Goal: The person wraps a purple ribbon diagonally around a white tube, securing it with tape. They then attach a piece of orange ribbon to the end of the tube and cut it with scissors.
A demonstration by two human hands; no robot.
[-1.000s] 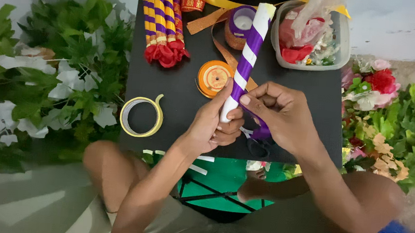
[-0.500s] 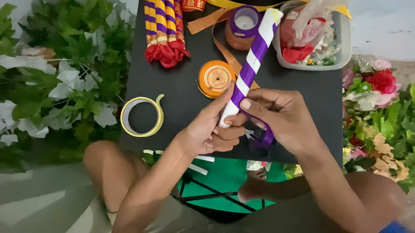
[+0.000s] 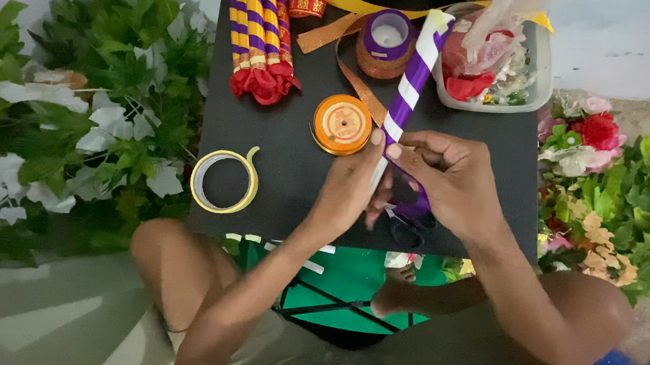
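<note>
Head view, looking down on a black table [image 3: 287,172] across the seated person's lap. The left hand [image 3: 351,188] and the right hand [image 3: 451,180] meet at the lower end of a white stick [image 3: 415,78] spirally bound with purple ribbon; the stick slants up and away over the table, its bare white tip near a clear plastic tray [image 3: 535,64] of red and white petals. The left hand is closed around the stick's lower part, thumb pressed on the wrapping; the right hand pinches the stick just beside that thumb, and a loose length of purple ribbon [image 3: 415,204] runs under its palm. Just left of the hands lies an orange ribbon spool [image 3: 342,124]; farther left, a flat ring of yellow-edged tape [image 3: 224,181]. At the far edge stand a purple ribbon spool [image 3: 387,36] and a bundle of sticks striped yellow and purple [image 3: 258,25], ending in red petals. Green artificial foliage with white leaves [image 3: 62,118] flanks the table on the left; pink and red artificial flowers [image 3: 591,132] lie on the right.
</note>
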